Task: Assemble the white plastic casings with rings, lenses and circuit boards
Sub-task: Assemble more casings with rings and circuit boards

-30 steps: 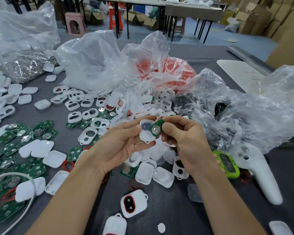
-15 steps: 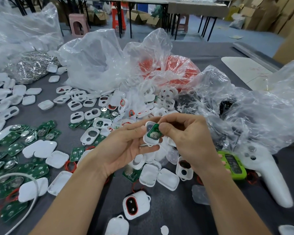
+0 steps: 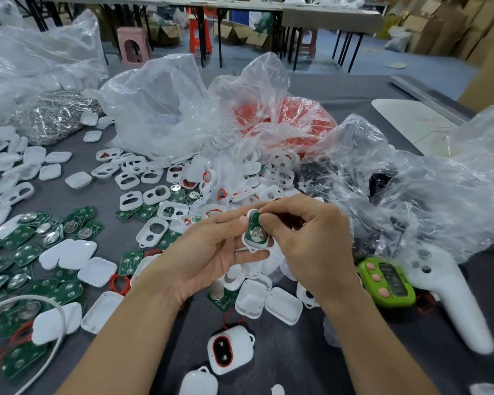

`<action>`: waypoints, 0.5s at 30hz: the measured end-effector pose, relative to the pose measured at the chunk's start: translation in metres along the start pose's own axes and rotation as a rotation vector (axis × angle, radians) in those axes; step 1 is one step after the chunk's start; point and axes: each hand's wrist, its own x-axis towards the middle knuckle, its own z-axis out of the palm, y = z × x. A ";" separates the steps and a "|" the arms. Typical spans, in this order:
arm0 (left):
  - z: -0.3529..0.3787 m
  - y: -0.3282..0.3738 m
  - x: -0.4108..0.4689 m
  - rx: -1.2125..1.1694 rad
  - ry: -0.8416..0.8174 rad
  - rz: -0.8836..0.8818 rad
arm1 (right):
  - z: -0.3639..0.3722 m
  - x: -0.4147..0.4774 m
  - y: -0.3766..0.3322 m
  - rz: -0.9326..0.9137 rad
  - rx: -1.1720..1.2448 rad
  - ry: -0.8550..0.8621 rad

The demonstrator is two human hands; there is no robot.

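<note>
1. grey table [image 3: 283,354] strewn with white shells [image 3: 97,270], loose green boards [image 3: 26,252] at left, crumpled clear bags [image 3: 160,109] behind.
2. left hand [image 3: 211,252] grips a white casing [image 3: 250,246] above the pile, with a circuit board [image 3: 255,233] lying in it.
3. right hand [image 3: 311,240] pinches the circuit board's top end.
4. green gadget [image 3: 388,283] and white controller [image 3: 454,303] lie at right; both hands hide shells beneath them.

The right hand [image 3: 311,243] hides the circuit board [image 3: 256,234] and casing [image 3: 257,247] tops.
</note>
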 end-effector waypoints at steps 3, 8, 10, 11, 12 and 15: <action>0.000 0.000 0.000 -0.001 -0.017 0.003 | 0.002 -0.001 0.000 -0.026 -0.029 0.035; -0.001 0.000 -0.001 -0.009 -0.007 0.004 | 0.005 -0.002 0.000 -0.040 -0.037 0.063; 0.000 0.000 -0.001 -0.013 -0.009 0.003 | 0.006 -0.002 0.000 -0.032 -0.029 0.070; 0.000 0.000 -0.001 -0.016 -0.012 0.004 | 0.006 -0.003 0.000 -0.027 -0.024 0.078; 0.000 0.000 -0.001 -0.020 -0.016 0.004 | 0.006 -0.003 0.000 -0.022 -0.020 0.087; 0.000 0.000 -0.001 -0.035 -0.025 0.003 | 0.008 -0.004 -0.001 0.001 -0.027 0.105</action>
